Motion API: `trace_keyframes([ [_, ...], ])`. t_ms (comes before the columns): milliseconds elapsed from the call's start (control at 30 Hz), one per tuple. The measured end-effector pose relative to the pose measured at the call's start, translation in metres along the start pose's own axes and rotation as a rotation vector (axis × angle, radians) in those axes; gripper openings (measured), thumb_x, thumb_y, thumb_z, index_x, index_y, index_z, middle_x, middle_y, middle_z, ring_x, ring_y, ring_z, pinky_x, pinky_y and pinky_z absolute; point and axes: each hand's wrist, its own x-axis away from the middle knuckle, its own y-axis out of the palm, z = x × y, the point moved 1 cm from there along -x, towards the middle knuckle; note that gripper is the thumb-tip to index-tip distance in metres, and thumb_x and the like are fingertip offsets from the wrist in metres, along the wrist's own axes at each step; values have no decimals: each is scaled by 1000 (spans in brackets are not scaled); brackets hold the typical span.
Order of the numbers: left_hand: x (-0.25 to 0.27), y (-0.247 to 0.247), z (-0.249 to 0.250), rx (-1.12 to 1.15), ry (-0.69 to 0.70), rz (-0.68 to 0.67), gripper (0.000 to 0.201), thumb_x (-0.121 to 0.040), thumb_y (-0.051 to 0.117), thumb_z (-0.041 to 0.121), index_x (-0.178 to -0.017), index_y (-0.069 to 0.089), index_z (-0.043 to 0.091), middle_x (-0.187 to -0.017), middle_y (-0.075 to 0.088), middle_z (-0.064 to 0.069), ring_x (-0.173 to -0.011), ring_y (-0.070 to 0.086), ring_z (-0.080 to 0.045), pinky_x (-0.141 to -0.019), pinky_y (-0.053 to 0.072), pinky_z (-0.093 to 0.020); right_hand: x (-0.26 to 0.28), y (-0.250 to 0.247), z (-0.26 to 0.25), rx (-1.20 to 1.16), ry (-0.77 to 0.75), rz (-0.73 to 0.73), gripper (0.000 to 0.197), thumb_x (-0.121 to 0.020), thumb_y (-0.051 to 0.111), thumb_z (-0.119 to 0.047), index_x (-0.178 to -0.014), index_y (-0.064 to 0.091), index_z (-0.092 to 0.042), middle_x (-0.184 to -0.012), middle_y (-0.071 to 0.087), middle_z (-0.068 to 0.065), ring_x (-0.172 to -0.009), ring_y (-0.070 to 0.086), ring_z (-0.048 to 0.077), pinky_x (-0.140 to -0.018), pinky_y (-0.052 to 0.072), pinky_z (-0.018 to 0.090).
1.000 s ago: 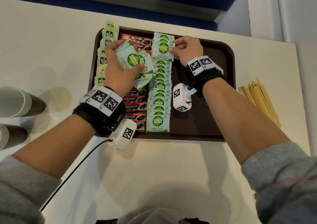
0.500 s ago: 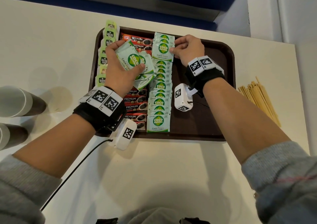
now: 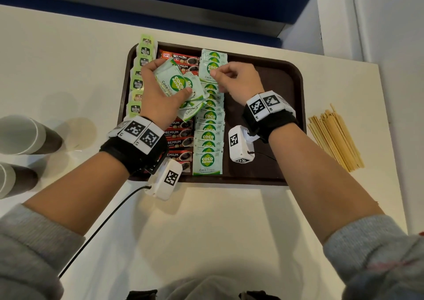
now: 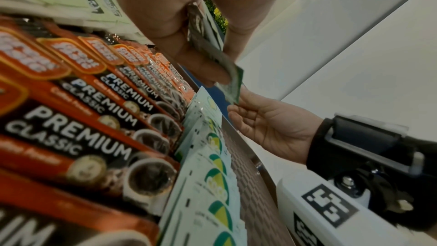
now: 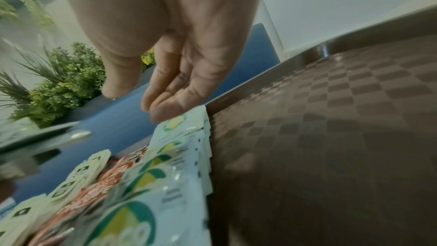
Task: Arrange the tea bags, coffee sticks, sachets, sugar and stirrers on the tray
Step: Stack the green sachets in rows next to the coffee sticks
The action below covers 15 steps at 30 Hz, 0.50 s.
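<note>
1. Tray [image 3: 282,125]: brown, on a white table [image 3: 206,226].
2. Left hand [image 3: 158,93] over tray's left half, thumb and fingers gripping a fanned bunch of sugar sachets [image 3: 176,81].
3. Right hand [image 3: 238,81] over tray's far middle, fingers loosely curled, empty, above the sachet row [image 3: 208,125].
4. Coffee sticks [image 3: 177,139] left of that row; tea bags [image 3: 138,84] along tray's left rim.
5. Stirrers [image 3: 335,136] piled right of tray, off it.

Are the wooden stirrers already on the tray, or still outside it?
Outside. The wooden stirrers lie in a bundle on the white table, to the right of the tray, past its rim.
</note>
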Motion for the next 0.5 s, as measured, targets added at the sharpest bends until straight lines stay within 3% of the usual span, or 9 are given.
trace_keyframes([
  [100, 3, 1, 1, 0, 19, 7, 64, -76, 73, 3, -120, 32, 22, -128, 48, -10, -105, 62, -18, -90, 55, -36, 11, 6, -3, -47, 5, -129, 21, -82, 69, -42, -88, 69, -22, -80, 67, -3, -76, 69, 16, -79, 58, 35],
  [233, 6, 3, 3, 1, 57, 41, 62, -79, 71, -1, -121, 29, 17, -126, 46, -10, -103, 59, -11, -85, 53, -21, 23, 10, -6, -116, 48, -302, 33, -76, 77, -27, -102, 61, -15, -69, 59, -4, -61, 62, 6, -70, 57, 26],
  [333, 8, 3, 3, 32, 60, 34, 60, -80, 70, 0, -120, 29, 18, -126, 49, -14, -97, 61, -7, -81, 53, -19, 27, 11, -9, -192, 54, -329, 23, -79, 73, -9, -95, 56, -12, -51, 55, -11, -51, 58, 0, -61, 55, 20],
  [367, 9, 3, 3, 43, 58, 29, 60, -80, 70, 0, -119, 29, 19, -127, 49, -16, -97, 61, -8, -81, 53, -20, 28, 11, -9, -228, 60, -330, 18, -81, 70, -6, -90, 56, -12, -53, 58, -10, -52, 59, 0, -58, 55, 19],
  [500, 10, 2, 1, 64, 31, -3, 61, -78, 72, 0, -120, 31, 18, -125, 50, -12, -101, 62, -11, -87, 54, -29, 28, 12, -9, -314, 83, -308, 15, -87, 63, -3, -83, 54, -14, -74, 55, 14, -52, 61, 2, -51, 50, 15],
])
